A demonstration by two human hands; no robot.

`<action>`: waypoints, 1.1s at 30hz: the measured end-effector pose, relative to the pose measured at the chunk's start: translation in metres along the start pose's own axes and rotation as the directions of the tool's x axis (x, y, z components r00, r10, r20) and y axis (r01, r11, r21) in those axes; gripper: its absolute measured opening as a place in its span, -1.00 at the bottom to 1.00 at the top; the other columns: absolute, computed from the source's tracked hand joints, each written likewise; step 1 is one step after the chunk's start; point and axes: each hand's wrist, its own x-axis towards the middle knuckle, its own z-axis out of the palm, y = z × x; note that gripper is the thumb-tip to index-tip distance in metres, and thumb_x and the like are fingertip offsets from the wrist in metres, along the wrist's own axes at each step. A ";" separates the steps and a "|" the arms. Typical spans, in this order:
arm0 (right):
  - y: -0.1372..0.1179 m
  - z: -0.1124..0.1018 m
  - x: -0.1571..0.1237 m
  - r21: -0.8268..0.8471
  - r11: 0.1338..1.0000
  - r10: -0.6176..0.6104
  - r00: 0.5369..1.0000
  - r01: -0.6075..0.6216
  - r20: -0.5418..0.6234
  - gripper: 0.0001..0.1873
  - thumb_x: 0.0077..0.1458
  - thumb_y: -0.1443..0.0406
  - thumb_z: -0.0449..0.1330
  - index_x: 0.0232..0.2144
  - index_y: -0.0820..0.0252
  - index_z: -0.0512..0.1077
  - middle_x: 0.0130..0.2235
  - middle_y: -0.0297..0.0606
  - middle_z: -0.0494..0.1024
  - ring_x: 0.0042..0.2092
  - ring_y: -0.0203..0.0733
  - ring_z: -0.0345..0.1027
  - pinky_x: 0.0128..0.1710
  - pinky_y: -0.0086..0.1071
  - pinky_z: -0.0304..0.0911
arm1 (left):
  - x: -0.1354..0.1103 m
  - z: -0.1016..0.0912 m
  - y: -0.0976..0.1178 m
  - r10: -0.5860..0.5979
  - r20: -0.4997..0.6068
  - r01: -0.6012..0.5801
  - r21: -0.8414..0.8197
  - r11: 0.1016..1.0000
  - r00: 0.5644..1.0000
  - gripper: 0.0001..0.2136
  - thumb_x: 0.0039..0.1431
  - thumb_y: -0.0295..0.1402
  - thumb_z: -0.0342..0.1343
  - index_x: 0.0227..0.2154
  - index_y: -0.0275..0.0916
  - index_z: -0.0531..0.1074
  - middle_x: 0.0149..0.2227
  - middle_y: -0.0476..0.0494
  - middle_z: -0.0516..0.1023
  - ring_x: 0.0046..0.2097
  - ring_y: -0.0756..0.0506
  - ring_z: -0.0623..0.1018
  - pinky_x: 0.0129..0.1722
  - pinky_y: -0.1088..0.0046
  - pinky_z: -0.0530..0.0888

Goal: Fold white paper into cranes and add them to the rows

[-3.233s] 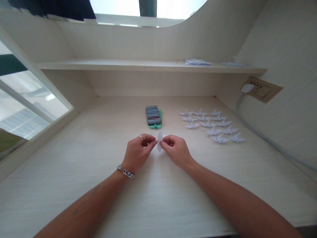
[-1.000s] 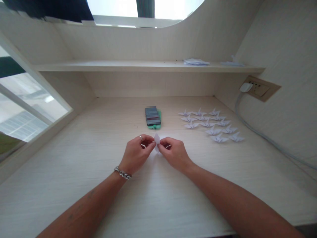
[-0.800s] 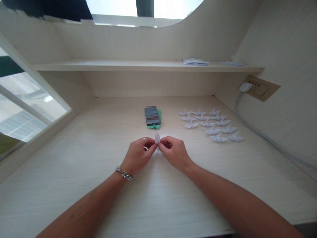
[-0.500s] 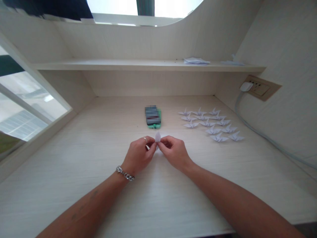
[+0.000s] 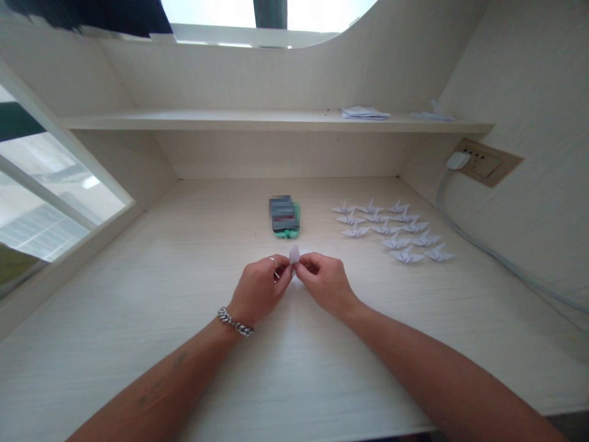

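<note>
A small piece of folded white paper [image 5: 294, 253] is pinched between both hands over the middle of the desk, its rounded tip pointing away from me. My left hand [image 5: 264, 285], with a ring and a chain bracelet, grips its left side between thumb and finger. From the right, my right hand [image 5: 327, 282] pinches the other side. The fingertips of the two hands nearly meet, and they hide the paper's lower part. Beyond the hands lies a phone-sized object with a green edge [image 5: 285, 218], its face blurred out.
Several white paper cranes [image 5: 386, 227] stand in rows on the desk's right side. On the shelf [image 5: 221, 121] above lie folded papers [image 5: 365, 113]. A plug [image 5: 458, 161] sits in the wall socket [image 5: 490, 164], its cable [image 5: 497, 261] running along the right edge.
My left hand and the folded paper have shifted very slightly to the right. The right hand stays almost where it was, and both keep their pinch.
</note>
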 end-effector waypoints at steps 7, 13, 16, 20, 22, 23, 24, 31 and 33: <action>-0.002 0.000 -0.001 -0.021 0.998 -0.055 0.998 0.055 0.016 -0.80 0.11 0.31 0.15 -0.35 0.14 0.60 -0.38 -0.29 0.63 -0.36 -0.22 0.47 -0.30 -0.43 0.29 | -0.001 0.004 -0.002 0.070 -0.054 -0.063 0.109 0.992 0.996 -0.84 0.23 -0.35 0.03 -0.35 -0.23 0.49 -0.41 -0.13 0.60 -0.40 -0.06 0.54 -0.34 0.45 0.44; 0.001 0.001 0.000 0.176 0.984 -0.002 1.000 -0.001 0.012 -0.78 0.12 0.22 0.18 -0.29 0.17 0.59 -0.30 -0.24 0.64 -0.29 -0.19 0.49 -0.25 -0.38 0.34 | -0.004 0.004 0.000 0.137 -0.059 -0.127 0.154 0.980 0.989 -0.79 0.28 -0.35 -0.02 -0.22 -0.26 0.51 -0.25 -0.24 0.60 -0.23 -0.13 0.57 -0.23 0.36 0.50; 0.003 0.002 0.003 0.333 0.942 0.057 0.998 -0.049 -0.013 -0.75 0.03 0.16 0.27 -0.32 0.23 0.56 -0.32 -0.21 0.63 -0.30 -0.17 0.49 -0.27 -0.38 0.36 | -0.005 0.003 0.004 0.168 -0.073 -0.154 0.167 0.974 0.983 -0.78 0.28 -0.37 -0.03 -0.19 -0.25 0.52 -0.19 -0.27 0.59 -0.18 -0.15 0.56 -0.21 0.33 0.52; 0.008 0.001 0.009 0.434 0.895 0.118 0.993 -0.099 -0.017 -0.76 -0.03 0.15 0.31 -0.44 0.25 0.50 -0.42 -0.25 0.58 -0.37 -0.22 0.43 -0.34 -0.40 0.35 | -0.006 0.004 0.008 0.212 -0.044 -0.203 0.150 0.968 0.976 -0.77 0.26 -0.41 -0.03 -0.18 -0.27 0.53 -0.19 -0.28 0.58 -0.19 -0.16 0.56 -0.24 0.32 0.53; 0.010 0.001 0.011 0.468 0.877 0.135 0.991 -0.109 -0.021 -0.76 -0.02 0.16 0.30 -0.50 0.24 0.46 -0.49 -0.31 0.52 -0.43 -0.27 0.38 -0.37 -0.41 0.33 | -0.006 0.005 0.009 0.220 -0.046 -0.216 0.084 0.973 0.974 -0.78 0.24 -0.43 0.00 -0.17 -0.24 0.53 -0.20 -0.25 0.58 -0.19 -0.13 0.56 -0.23 0.34 0.53; 0.011 0.001 0.012 0.489 0.864 0.145 0.989 -0.119 -0.015 -0.75 -0.02 0.16 0.30 -0.53 0.23 0.44 -0.52 -0.34 0.50 -0.45 -0.29 0.36 -0.38 -0.41 0.32 | -0.005 0.005 0.010 0.213 -0.063 -0.211 0.034 0.977 0.975 -0.80 0.23 -0.44 0.02 -0.18 -0.23 0.53 -0.21 -0.22 0.58 -0.21 -0.11 0.56 -0.23 0.37 0.52; 0.012 0.001 0.013 0.512 0.849 0.156 0.988 -0.133 -0.003 -0.74 -0.04 0.15 0.31 -0.54 0.23 0.43 -0.53 -0.35 0.48 -0.46 -0.30 0.35 -0.39 -0.41 0.32 | -0.005 0.004 0.010 0.194 -0.090 -0.197 -0.021 0.980 0.977 -0.82 0.21 -0.44 0.05 -0.20 -0.22 0.54 -0.24 -0.19 0.58 -0.24 -0.08 0.56 -0.24 0.41 0.52; 0.013 -0.002 0.014 0.659 0.716 0.206 0.971 -0.232 0.117 -0.69 -0.20 0.10 0.41 -0.51 0.20 0.47 -0.53 -0.35 0.52 -0.45 -0.29 0.40 -0.35 -0.37 0.38 | -0.001 -0.007 0.009 -0.055 -0.182 0.007 -0.254 0.967 0.982 -0.88 0.15 -0.35 0.18 -0.29 -0.25 0.55 -0.33 -0.12 0.59 -0.40 0.01 0.54 -0.47 0.57 0.47; 0.013 -0.002 0.014 0.669 0.707 0.195 0.972 -0.230 0.129 -0.71 -0.19 0.12 0.41 -0.49 0.19 0.50 -0.52 -0.36 0.53 -0.45 -0.30 0.41 -0.36 -0.37 0.38 | -0.001 -0.007 0.009 -0.055 -0.169 0.004 -0.289 0.957 0.984 -0.85 0.13 -0.34 0.19 -0.26 -0.26 0.56 -0.30 -0.13 0.60 -0.37 0.01 0.55 -0.43 0.57 0.50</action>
